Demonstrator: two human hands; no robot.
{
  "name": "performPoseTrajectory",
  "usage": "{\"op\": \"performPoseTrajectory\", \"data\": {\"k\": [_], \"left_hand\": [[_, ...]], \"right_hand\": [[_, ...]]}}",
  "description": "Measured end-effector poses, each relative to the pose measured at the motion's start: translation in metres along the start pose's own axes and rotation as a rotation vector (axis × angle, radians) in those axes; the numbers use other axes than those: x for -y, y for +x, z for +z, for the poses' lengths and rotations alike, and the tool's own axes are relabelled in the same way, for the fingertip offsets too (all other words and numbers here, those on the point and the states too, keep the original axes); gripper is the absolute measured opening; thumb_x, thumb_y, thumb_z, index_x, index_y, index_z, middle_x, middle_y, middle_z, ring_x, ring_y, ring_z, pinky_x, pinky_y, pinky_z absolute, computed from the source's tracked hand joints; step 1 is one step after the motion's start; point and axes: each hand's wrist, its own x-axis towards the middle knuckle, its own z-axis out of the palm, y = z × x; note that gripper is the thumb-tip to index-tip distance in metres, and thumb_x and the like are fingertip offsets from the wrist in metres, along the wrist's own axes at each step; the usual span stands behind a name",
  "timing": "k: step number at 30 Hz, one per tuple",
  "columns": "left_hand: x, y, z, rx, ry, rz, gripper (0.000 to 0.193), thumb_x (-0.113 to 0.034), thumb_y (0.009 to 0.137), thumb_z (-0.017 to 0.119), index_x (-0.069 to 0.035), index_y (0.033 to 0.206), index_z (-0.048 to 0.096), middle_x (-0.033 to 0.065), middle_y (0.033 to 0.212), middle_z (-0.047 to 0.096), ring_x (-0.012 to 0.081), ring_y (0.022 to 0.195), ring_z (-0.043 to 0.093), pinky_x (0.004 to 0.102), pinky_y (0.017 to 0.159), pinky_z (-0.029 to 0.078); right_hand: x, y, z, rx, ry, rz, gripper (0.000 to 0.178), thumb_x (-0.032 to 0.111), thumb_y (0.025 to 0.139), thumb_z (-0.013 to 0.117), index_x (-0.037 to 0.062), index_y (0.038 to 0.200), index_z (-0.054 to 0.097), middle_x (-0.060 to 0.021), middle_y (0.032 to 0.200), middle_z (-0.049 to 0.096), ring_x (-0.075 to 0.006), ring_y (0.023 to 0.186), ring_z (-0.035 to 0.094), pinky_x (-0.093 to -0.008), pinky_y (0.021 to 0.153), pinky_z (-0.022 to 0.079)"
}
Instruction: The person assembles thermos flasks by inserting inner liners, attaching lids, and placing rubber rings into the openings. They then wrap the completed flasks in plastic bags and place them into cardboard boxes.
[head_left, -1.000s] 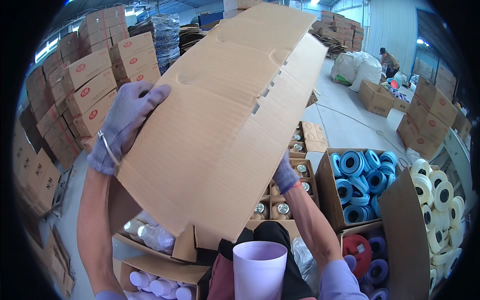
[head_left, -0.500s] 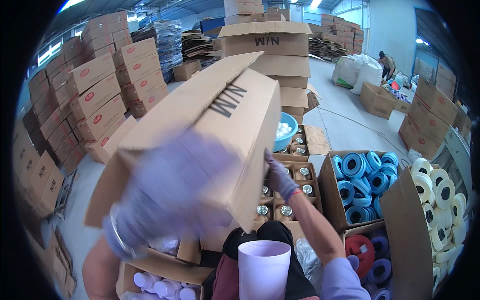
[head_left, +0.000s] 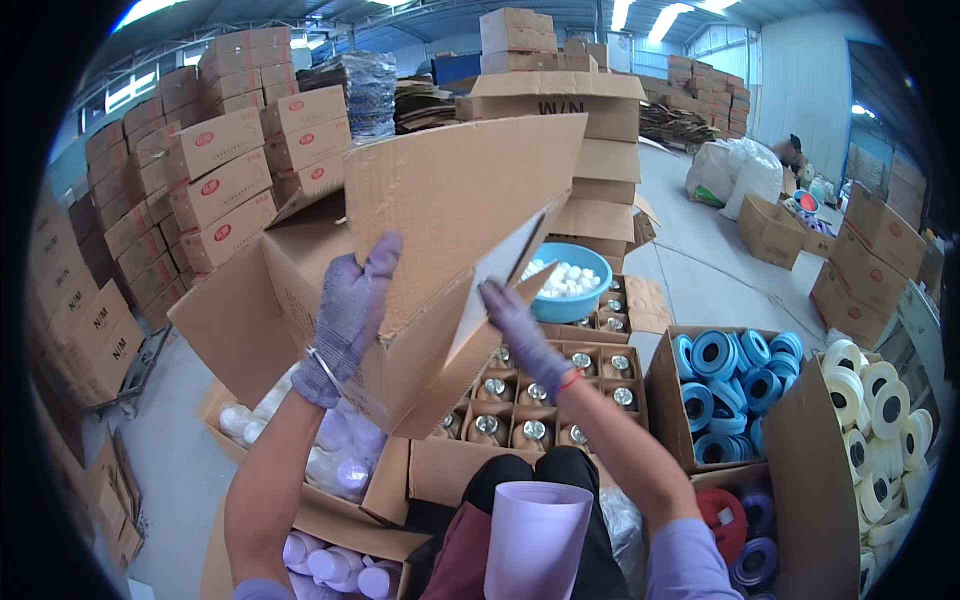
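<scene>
A large open cardboard box (head_left: pixel 455 235) is held up tilted before me, its flaps spread. My left hand (head_left: pixel 357 305), in a purple-grey glove, grips the box by its near left flap. My right hand (head_left: pixel 527 338), gloved alike with a red band at the wrist, has its fingers closed at the edge of the right flap; the flap partly hides the grip. Below it stands a divided carton (head_left: pixel 430 462) of bottles with silvery tops. A lilac plastic cup-shaped container (head_left: pixel 538 545) rests upright between my legs.
A blue basin (head_left: pixel 575 305) of small white pieces sits beyond the bottles. On the right are boxes of blue rings (head_left: pixel 712 390), cream rings (head_left: pixel 875 440) and purple rings (head_left: pixel 757 570). Lilac containers (head_left: pixel 340 562) fill a box at lower left. Stacked cartons (head_left: pixel 222 190) stand behind.
The box has turned and tipped, so its open flaps now show. My left hand, blurred before, has steadied on a flap. My right hand has moved left to a flap edge.
</scene>
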Motion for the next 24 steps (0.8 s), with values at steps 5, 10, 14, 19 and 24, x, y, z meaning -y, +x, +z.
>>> {"op": "performPoseTrajectory", "data": {"k": [5,10,14,19,24], "left_hand": [[0.021,0.035,-0.011,-0.096,-0.057,0.161,0.050,-0.047,0.099,0.057,0.003,0.098,0.063,0.0039,0.081,0.062,0.0091,0.070,0.055,0.0273,0.061,0.049],[-0.018,0.085,-0.067,0.032,-0.422,0.106,0.057,-0.050,0.096,0.059,0.006,0.109,0.060,0.0086,0.088,0.066,0.0143,0.072,0.063,0.0303,0.063,0.058],[0.006,0.117,-0.049,0.168,-0.056,0.129,0.057,-0.050,0.096,0.059,0.006,0.112,0.061,0.0099,0.090,0.068,0.0165,0.075,0.066,0.0318,0.064,0.058],[0.009,0.100,-0.007,0.056,-0.343,-0.039,0.055,-0.048,0.096,0.060,0.005,0.110,0.063,0.0095,0.090,0.067,0.0165,0.077,0.062,0.0335,0.069,0.054],[0.025,0.089,0.036,0.122,0.074,-0.007,0.055,-0.049,0.095,0.061,0.004,0.108,0.065,0.0113,0.090,0.067,0.0181,0.077,0.063,0.0381,0.068,0.052]], "right_hand": [[-0.037,-0.007,0.020,0.093,-0.011,-0.071,0.061,0.048,0.103,0.042,0.0001,0.142,0.039,-0.0146,0.133,0.052,-0.0232,0.127,0.048,-0.0352,0.108,0.037],[0.012,-0.066,0.037,0.379,-0.158,-0.221,0.043,0.027,0.104,0.034,0.0013,0.135,0.049,-0.0143,0.109,0.064,-0.0249,0.097,0.065,-0.0376,0.087,0.052],[0.059,-0.049,0.026,-0.081,-0.576,-0.577,0.021,0.012,0.095,0.049,-0.0002,0.107,0.061,-0.0202,0.106,0.062,-0.0377,0.099,0.059,-0.0439,0.089,0.045],[0.060,-0.069,0.046,0.005,-0.836,-0.895,0.080,0.039,0.081,0.068,0.0076,0.147,0.037,-0.0179,0.145,0.038,-0.0401,0.137,0.032,-0.0616,0.111,0.020],[0.108,-0.092,0.090,0.027,-1.035,-1.000,0.077,0.048,0.085,0.064,0.0067,0.145,0.040,-0.0193,0.145,0.040,-0.0405,0.134,0.036,-0.0600,0.111,0.020]]}}
